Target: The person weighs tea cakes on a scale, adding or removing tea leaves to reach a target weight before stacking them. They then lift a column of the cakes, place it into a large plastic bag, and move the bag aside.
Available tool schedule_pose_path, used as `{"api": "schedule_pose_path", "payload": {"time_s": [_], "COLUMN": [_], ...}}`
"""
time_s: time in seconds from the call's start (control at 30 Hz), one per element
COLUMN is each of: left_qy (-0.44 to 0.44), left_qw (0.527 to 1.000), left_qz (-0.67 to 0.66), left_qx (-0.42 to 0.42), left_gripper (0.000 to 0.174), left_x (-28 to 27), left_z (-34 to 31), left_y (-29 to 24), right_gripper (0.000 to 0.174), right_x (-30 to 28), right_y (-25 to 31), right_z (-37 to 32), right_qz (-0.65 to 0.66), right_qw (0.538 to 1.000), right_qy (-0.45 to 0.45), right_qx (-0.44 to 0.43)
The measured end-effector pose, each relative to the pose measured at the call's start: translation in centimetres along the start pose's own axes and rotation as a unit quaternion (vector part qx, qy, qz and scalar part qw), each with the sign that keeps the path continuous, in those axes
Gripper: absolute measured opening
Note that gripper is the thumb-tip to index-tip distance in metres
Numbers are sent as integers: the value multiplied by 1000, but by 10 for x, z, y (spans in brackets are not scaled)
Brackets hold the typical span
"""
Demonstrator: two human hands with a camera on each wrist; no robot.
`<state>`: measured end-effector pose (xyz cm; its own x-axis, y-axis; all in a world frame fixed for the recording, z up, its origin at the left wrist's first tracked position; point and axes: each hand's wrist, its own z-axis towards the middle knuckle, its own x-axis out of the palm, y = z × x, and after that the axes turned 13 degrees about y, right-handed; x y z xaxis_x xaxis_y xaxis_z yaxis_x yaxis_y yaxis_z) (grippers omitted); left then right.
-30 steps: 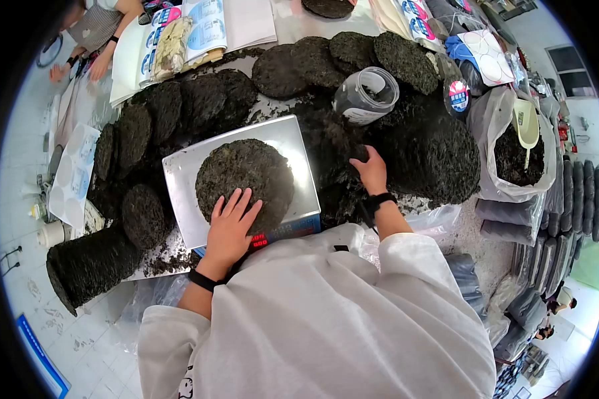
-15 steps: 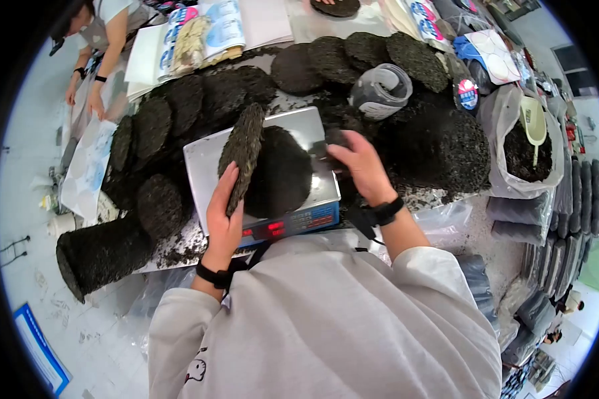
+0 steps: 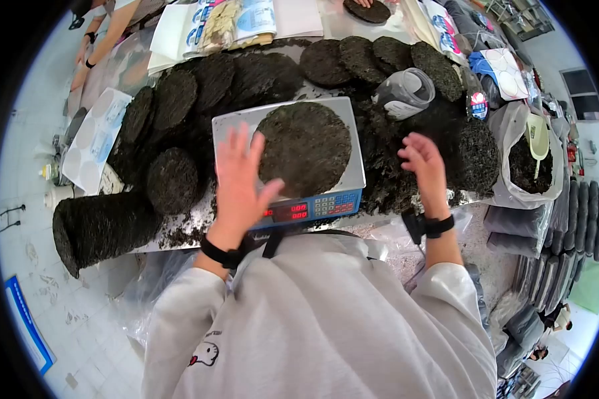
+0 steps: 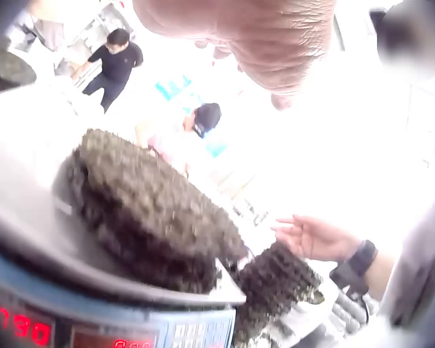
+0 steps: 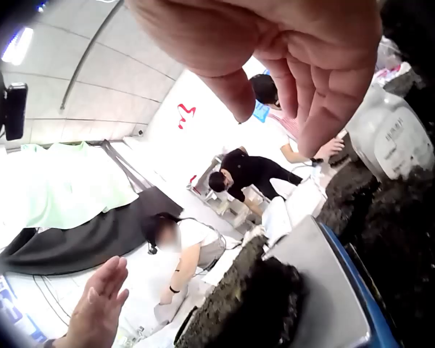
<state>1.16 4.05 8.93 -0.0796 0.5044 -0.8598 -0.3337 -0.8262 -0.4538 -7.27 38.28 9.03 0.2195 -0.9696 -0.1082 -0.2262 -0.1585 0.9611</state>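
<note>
A round dark cake of dried seaweed (image 3: 306, 149) lies flat on the metal pan (image 3: 355, 175) of a digital scale. My left hand (image 3: 241, 186) hovers over the pan's left side, fingers spread and nothing in it. In the left wrist view, the cake (image 4: 152, 203) looks thick, and red digits glow on the display (image 4: 22, 326). To the right of the scale, my right hand (image 3: 426, 166) is held above loose dark seaweed (image 3: 386, 183), its fingers loosely bent. The right wrist view shows that hand (image 5: 275, 58) holding nothing.
More round seaweed cakes (image 3: 326, 63) line the back of the table. A clear plastic jar (image 3: 406, 96) leans among the seaweed. Leftward lies a long stack of cakes (image 3: 103, 229); rightward stands a bag (image 3: 499, 193) with a scoop (image 3: 538, 136). Other people are across the table.
My left hand lay on the cake, then held it tilted up while my right hand brought dark seaweed to the pan. Now the cake lies flat, and both hands are off it.
</note>
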Motion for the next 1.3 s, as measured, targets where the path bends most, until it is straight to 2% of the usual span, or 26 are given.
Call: {"api": "schedule_pose_path", "payload": {"time_s": [0.17,0.2,0.3,0.37,0.43,0.5,0.53,0.57,0.6,0.63,0.67,0.7,0.73,0.8,0.83,0.9,1.0,1.03,1.07,1.1,1.17,1.23,1.3], "left_qy": [-129,-128,-139,-86,29,147,204,259,272,282,238,197,192,174,188,195,147,133,71,9,9,105,224], "left_qw": [990,991,985,991,994,982,971,958,948,935,943,949,953,961,963,967,984,981,978,969,937,895,847], "left_qz": [23,23,-5,11,35,33,40,46,96,152,161,169,141,111,97,110,90,74,80,86,95,92,107], "left_qx": [41,39,101,102,95,114,114,112,134,152,165,178,185,186,167,123,-55,-121,-177,-231,-336,-423,-471], "left_gripper": [58,58,53,60,73,82,84,87,78,70,59,49,44,41,45,51,74,80,85,90,98,107,107], "left_x": [-62,-68,-67,-51,-23,19,38,52,56,56,64,69,63,58,49,24,-20,-35,-39,-38,-31,-5,20], "left_z": [19,22,38,42,40,29,20,11,4,-2,-10,-18,-22,-31,-31,-30,-39,-45,-59,-75,-97,-118,-130], "left_y": [22,22,14,7,-5,-1,5,10,11,15,23,31,36,50,54,68,90,101,117,134,166,196,210], "right_gripper": [37,38,41,46,63,76,73,64,54,47,44,45,47,48,47,48,49,49,46,43,44,58,78], "right_x": [11,13,17,23,33,50,64,70,83,86,98,106,114,132,144,170,221,241,261,280,318,348,363], "right_y": [60,69,74,64,37,-5,-18,-37,-39,-62,-51,-43,-39,-48,-50,-41,-7,9,15,17,28,1,-15], "right_z": [10,13,29,43,59,75,73,77,67,70,63,55,49,51,58,87,147,170,199,227,267,310,327], "right_qz": [-51,-48,-46,-20,-12,-75,-110,-120,-96,-32,-23,15,60,98,116,138,162,190,227,257,261,243,160], "right_qw": [995,995,995,997,997,984,977,962,965,959,957,957,953,955,958,948,938,936,927,918,921,923,940], "right_qy": [6,12,25,41,75,118,122,193,208,266,275,265,259,232,216,248,290,280,285,284,261,263,244], "right_qx": [-80,-88,-90,-55,8,111,135,153,130,97,93,119,147,155,151,145,98,94,86,101,126,138,180]}}
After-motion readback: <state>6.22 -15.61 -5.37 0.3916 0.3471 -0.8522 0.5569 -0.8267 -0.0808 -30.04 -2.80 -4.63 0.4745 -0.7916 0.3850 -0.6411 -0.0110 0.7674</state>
